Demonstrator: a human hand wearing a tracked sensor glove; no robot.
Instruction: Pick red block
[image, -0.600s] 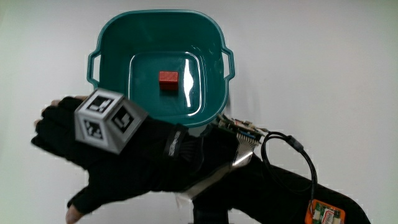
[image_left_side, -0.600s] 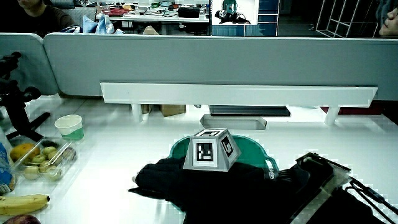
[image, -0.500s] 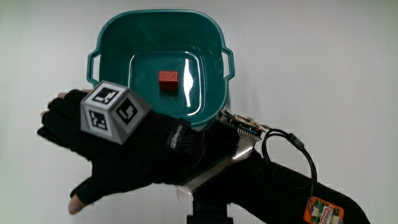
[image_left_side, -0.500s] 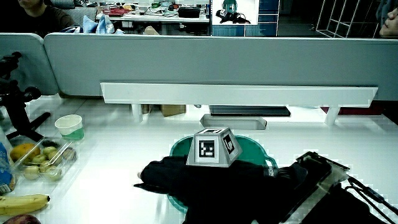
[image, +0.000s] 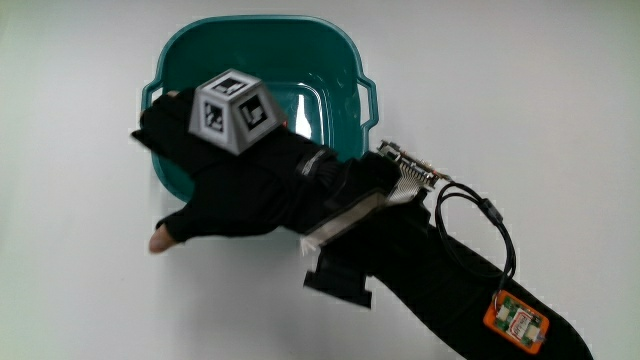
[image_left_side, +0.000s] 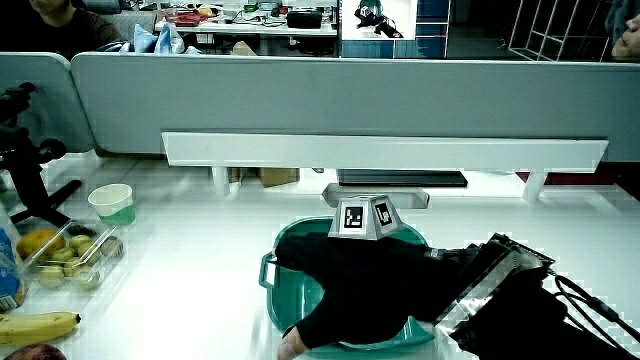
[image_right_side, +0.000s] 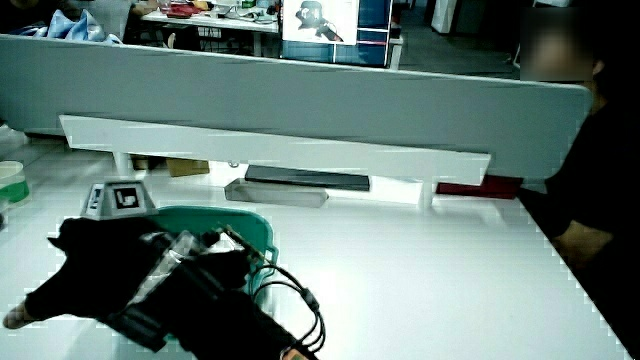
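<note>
The hand (image: 235, 180) hovers over the teal tub (image: 200, 60), hiding the red block, presumably inside. Fingers look loosely spread, holding nothing. I'd guess the block's light and rigid; pinch opposite faces.

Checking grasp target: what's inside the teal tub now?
The black-gloved hand reaches over the teal plastic tub; bare tub floor shows beside it. No red block visible; the hand covers that spot.

Open-plan office, grey desk partition (image_left_side: 300, 95), cluttered desks (image_left_side: 240, 18), white table (image_right_side: 420, 270)
</note>
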